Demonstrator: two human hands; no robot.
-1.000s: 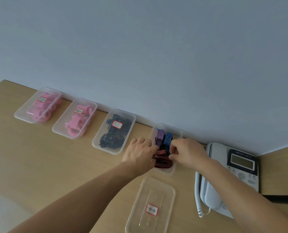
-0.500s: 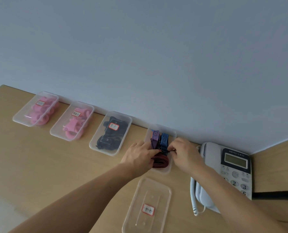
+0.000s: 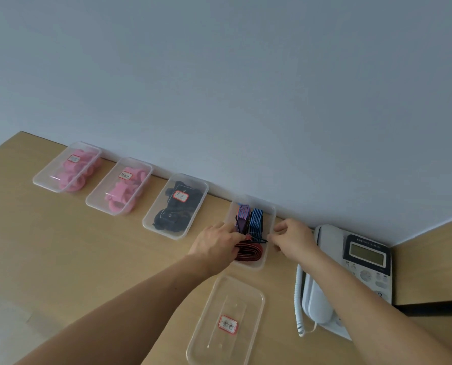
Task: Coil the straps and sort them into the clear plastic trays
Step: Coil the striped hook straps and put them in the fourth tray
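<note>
A person's two bare forearms reach forward over a light wooden desk that meets a plain pale wall. Both hands are at an open clear plastic tray that stands against the wall.

The left hand lies at the tray's left rim. Its fingers curl over a coiled red strap, so its grip is clenched on that coil. The coil sits in the near end of the tray. The right hand is at the tray's right rim with fingers bent, and its grip pinches the end of a thin dark band that runs across the top of the coil.

Behind the coil, in the far half of the same tray, stand a purple-and-red striped strap and, just beside it on the right, a blue striped strap.

Three more trays line the wall to the left, each closed with a labelled lid:
- The first pink tray is farthest left and holds pink items.
- The second pink tray also holds pink items.
- The black tray is nearest the hands and holds black items.

A loose clear lid with a red-bordered label lies on the desk nearer the person. A white telephone with a coiled cord sits to the right.
</note>
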